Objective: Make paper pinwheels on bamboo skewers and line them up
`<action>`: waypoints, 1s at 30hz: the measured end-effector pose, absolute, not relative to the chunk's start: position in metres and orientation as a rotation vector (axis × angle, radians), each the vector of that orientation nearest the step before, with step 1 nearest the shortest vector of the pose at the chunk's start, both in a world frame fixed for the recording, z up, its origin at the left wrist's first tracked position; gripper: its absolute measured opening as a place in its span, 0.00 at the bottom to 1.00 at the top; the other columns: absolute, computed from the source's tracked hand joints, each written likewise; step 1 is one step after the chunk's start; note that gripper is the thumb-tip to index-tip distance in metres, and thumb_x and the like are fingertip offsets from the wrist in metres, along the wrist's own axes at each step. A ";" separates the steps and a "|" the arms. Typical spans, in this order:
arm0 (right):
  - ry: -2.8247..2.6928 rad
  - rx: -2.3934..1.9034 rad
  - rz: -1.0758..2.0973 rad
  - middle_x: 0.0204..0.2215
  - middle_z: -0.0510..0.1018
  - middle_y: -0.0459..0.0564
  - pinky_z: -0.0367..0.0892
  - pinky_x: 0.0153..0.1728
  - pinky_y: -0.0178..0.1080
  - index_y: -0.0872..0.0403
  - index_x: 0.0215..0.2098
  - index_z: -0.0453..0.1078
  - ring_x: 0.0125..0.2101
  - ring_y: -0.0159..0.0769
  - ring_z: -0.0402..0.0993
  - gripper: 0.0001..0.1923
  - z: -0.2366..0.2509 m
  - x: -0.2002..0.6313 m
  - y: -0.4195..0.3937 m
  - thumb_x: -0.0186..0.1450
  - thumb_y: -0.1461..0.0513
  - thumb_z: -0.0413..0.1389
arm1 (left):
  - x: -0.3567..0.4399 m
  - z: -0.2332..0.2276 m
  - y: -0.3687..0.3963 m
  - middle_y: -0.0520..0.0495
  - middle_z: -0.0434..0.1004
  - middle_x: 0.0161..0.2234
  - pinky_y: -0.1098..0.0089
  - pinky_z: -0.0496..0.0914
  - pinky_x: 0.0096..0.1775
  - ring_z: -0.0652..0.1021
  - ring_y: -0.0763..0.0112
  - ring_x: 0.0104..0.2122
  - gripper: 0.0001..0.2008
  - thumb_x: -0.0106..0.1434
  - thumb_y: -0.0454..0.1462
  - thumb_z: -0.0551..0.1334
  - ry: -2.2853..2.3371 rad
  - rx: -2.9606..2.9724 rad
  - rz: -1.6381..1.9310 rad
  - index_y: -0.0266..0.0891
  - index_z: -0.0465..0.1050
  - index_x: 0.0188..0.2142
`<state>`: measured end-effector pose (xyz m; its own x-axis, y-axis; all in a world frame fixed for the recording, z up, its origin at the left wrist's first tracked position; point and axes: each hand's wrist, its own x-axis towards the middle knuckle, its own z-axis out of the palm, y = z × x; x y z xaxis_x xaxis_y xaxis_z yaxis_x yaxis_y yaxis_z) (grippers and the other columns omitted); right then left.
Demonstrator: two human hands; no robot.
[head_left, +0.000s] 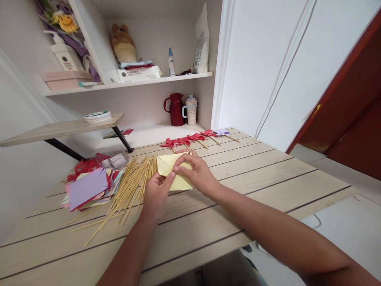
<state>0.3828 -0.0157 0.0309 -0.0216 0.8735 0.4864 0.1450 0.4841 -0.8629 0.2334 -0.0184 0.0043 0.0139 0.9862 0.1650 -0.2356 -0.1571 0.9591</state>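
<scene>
As the thin, pale-yellow paper sheet (pixel 182 184) is looking light and creasable, bare left hand (pixel 157 190) and right hand (pixel 197 173) are pinching its middle.

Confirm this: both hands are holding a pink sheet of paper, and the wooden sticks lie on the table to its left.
Not quite: the sheet held by the left hand and right hand is pale yellow, not pink, as the head view shows. The wooden sticks do lie on the table to its left.

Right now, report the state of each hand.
Left hand: closed, holding the yellow paper by its near edge.
Right hand: closed, pinching the same paper.
</scene>
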 end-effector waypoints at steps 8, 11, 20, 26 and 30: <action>-1.494 -0.952 0.767 0.35 0.71 0.45 0.61 0.46 0.41 0.52 0.29 0.68 0.41 0.38 0.68 0.06 0.035 0.384 -0.019 0.61 0.60 0.59 | 0.233 0.006 -0.020 0.42 0.83 0.45 0.61 0.70 0.53 0.81 0.60 0.47 0.22 0.55 0.42 0.73 0.704 1.091 1.292 0.38 0.77 0.49; -1.488 -0.973 0.792 0.33 0.71 0.45 0.61 0.43 0.39 0.52 0.28 0.66 0.39 0.37 0.67 0.06 0.034 0.384 -0.019 0.60 0.61 0.59 | 0.234 0.010 -0.023 0.41 0.84 0.43 0.60 0.71 0.53 0.81 0.57 0.47 0.21 0.56 0.45 0.72 0.717 1.036 1.259 0.37 0.77 0.46; -1.469 -0.965 0.784 0.38 0.72 0.46 0.63 0.43 0.39 0.52 0.25 0.64 0.40 0.37 0.68 0.06 0.033 0.384 -0.018 0.57 0.64 0.58 | 0.235 0.020 -0.028 0.41 0.85 0.39 0.61 0.74 0.48 0.82 0.55 0.45 0.23 0.56 0.47 0.72 0.717 1.004 1.217 0.36 0.78 0.47; -1.467 -0.975 0.813 0.44 0.73 0.47 0.63 0.42 0.39 0.53 0.24 0.64 0.42 0.38 0.69 0.06 0.035 0.384 -0.020 0.55 0.65 0.58 | 0.234 0.010 -0.022 0.40 0.85 0.40 0.59 0.74 0.50 0.82 0.56 0.45 0.21 0.54 0.43 0.74 0.722 1.015 1.248 0.35 0.79 0.44; -1.487 -0.990 0.812 0.40 0.72 0.47 0.63 0.43 0.40 0.53 0.24 0.64 0.40 0.38 0.69 0.06 0.034 0.384 -0.019 0.56 0.64 0.58 | 0.235 0.009 -0.019 0.40 0.85 0.40 0.58 0.74 0.50 0.83 0.56 0.44 0.21 0.52 0.42 0.75 0.732 1.020 1.293 0.34 0.79 0.43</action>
<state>0.3835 -0.0191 0.0341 -0.0296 0.9105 0.4123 0.1458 0.4120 -0.8994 0.2346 -0.0191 0.0090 0.1650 0.9808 0.1041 -0.4156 -0.0265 0.9092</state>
